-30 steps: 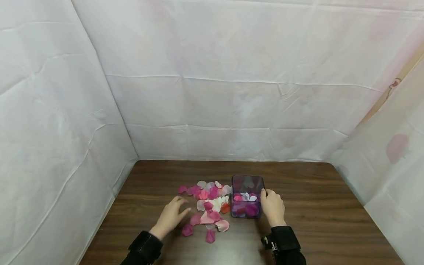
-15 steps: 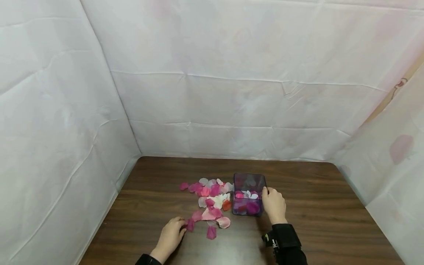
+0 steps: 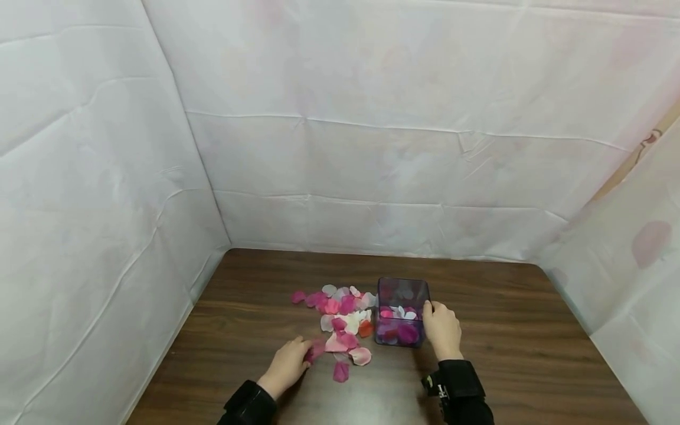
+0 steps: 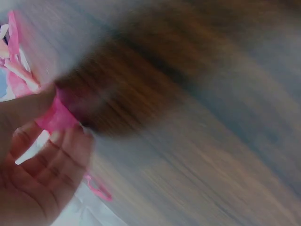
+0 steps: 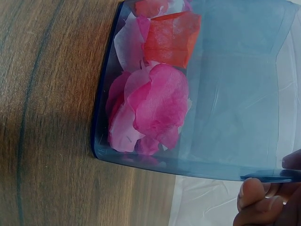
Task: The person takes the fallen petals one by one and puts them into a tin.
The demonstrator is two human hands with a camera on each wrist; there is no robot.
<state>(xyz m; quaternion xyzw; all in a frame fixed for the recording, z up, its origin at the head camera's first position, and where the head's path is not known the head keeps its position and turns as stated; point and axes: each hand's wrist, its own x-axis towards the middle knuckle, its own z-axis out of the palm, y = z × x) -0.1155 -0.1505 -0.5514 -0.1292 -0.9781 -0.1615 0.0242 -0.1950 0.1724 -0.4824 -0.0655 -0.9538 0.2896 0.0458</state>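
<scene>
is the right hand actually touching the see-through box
Touching. The right wrist view shows it: the fingers of the right hand are curled against the edge of the see-through box, with no gap between.

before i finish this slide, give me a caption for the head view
Left hand pinching a pink petal near scattered petals, right hand holding a tinted box with more petals inside.

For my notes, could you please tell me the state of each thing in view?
Box: open, partly filled with petals
Loose petals: scattered on the table
Pink petal: pinched by the left hand
Right hand: gripping the box
White cloth: creased
</scene>
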